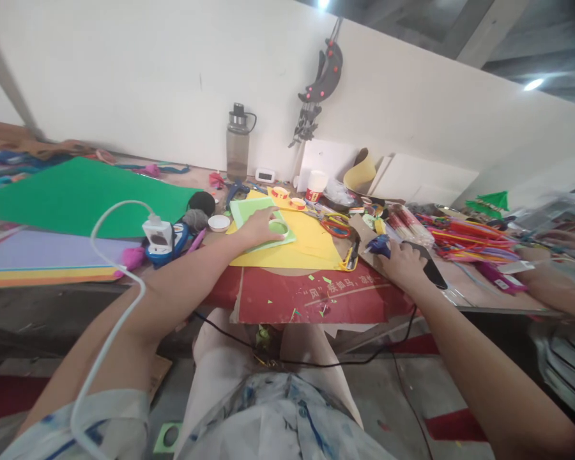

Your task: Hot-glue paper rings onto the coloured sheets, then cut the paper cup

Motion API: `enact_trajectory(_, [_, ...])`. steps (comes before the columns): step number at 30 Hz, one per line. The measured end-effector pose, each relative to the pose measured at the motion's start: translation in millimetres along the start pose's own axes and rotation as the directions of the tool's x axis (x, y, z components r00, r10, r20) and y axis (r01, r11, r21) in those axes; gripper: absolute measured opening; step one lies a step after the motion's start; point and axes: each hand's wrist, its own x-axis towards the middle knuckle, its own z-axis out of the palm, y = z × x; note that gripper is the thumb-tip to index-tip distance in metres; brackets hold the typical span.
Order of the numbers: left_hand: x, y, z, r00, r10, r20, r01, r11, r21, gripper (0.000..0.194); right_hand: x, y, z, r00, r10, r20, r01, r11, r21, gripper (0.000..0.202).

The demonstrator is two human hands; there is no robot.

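Note:
My left hand (261, 228) is closed round a small white ring (278, 227), which looks like a cut slice of paper cup. The ring rests on a light green sheet (246, 207), and green shows through its middle. Beneath that lies a yellow sheet (311, 239). To the right, my right hand (403, 260) is closed on a blue tool (379, 245) that looks like a glue gun; the fingers partly hide it. A black phone-like slab (431, 265) lies beside this hand. A yellow-handled cutter (349, 255) lies between my hands.
A red board (311, 297) with green scraps lies at the front edge. Behind stand a bottle (237, 150) and a paper cup (316, 185). Scissors (338, 225) lie near the middle. A white cable (110, 326) crosses my left arm. Another person's hand (568, 241) is at far right.

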Motion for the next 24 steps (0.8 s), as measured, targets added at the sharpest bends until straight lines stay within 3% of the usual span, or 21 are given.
enact_trajectory(3, [1.3,-4.5,1.9,1.0,-0.001,0.022,0.001,1.0,-0.017,0.108,-6.4,-2.0,-7.7,0.983,-0.1,-0.154,0.104,0.994,0.022,0.062])
enact_trajectory(6, [2.3,-5.7,2.1,0.999,-0.012,0.033,0.014,0.999,-0.044,0.111,-8.2,-21.6,-16.3,0.923,-0.226,-0.31,0.274,0.954,0.121,0.056])
enact_trajectory(9, [1.5,-3.0,-0.3,1.0,0.001,-0.011,-0.002,0.997,-0.082,0.11,-4.1,-65.4,-20.2,0.828,-0.396,-0.397,0.528,0.789,0.314,0.045])
enact_trajectory(11, [0.1,-0.6,-1.9,0.998,0.023,-0.053,-0.029,0.994,-0.103,0.108,1.3,-103.9,-20.9,0.796,-0.448,-0.407,0.604,0.637,0.479,0.039])
enact_trajectory(13, [-1.3,0.9,-2.7,0.993,0.061,-0.098,-0.072,0.991,-0.109,0.106,8.1,-142.8,-21.1,0.862,-0.392,-0.32,0.497,0.536,0.683,0.038])
enact_trajectory(15, [-2.3,1.5,-2.9,0.985,0.107,-0.133,-0.119,0.989,-0.091,0.106,15.3,-176.6,-19.9,0.942,-0.306,-0.138,0.265,0.423,0.866,0.041])
enact_trajectory(19, [-4.5,5.3,-3.1,0.97,0.189,-0.15,-0.187,0.982,0.03,0.106,26.3,-218.9,-7.5,0.961,-0.276,-0.01,0.104,0.328,0.939,0.048])
enact_trajectory(24, [-11.2,22.4,-1.3,0.963,0.248,-0.109,-0.222,0.952,0.212,0.103,30.0,-230.3,12.4,0.957,-0.29,0.031,0.013,0.148,0.989,0.028])
